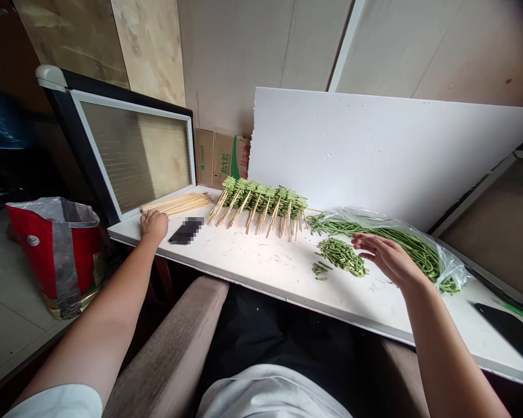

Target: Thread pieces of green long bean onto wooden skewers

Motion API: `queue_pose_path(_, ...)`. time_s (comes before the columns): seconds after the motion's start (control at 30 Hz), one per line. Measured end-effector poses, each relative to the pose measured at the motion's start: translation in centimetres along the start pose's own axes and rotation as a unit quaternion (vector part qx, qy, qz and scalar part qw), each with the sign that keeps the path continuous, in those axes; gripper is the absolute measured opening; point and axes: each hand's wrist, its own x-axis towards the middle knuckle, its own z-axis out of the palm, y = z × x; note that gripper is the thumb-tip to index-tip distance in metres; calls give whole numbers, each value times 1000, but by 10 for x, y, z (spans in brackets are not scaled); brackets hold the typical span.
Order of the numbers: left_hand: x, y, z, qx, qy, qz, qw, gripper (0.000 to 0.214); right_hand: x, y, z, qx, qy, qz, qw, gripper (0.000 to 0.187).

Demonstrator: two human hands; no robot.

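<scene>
White bench [244, 258], using the row of skewered cut green beans [265, 197] as landmark: loose pile of thin pale bamboo sticks [185, 202] lies left of it, long axis roughly left-right, left hand [154, 225] at the near-left end, fingers curled, can't tell if clamped. Right hand [386, 255] is right of the row, fingers loosely apart, no load visible, just beside the heap of short green bean pieces [343, 257]. Clear plastic bag [457, 271], farther right of the row, holds long uncut green beans [412, 248].

Your left hand [154, 225] hides its fingertips; grip on the sticks [185, 203] unconfirmed. Dark item [186, 230] beside it pixelated, unidentifiable. Skewered beans [261, 195] obscure your box's [206, 154] lower part. Black slab [512, 331] cut by right edge.
</scene>
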Motion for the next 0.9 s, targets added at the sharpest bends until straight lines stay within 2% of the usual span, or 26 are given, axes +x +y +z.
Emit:
queue_pose_path(0.13,-1,0,-1,61,-6,-9,998,30,0,1,7,-16,-19,3,1000,39)
queue_pose_path(0.6,0,-3,-1,26,-11,-16,999,31,-1,0,18,-2,-25,17,1000,39)
queue_pose_path(0.73,-4,-3,-3,-4,14,-35,999,36,-2,1,15,1,-26,18,1000,39)
queue_pose_path(0.9,-12,2,-9,-50,55,-40,996,33,-2,-2,6,16,-26,13,999,37)
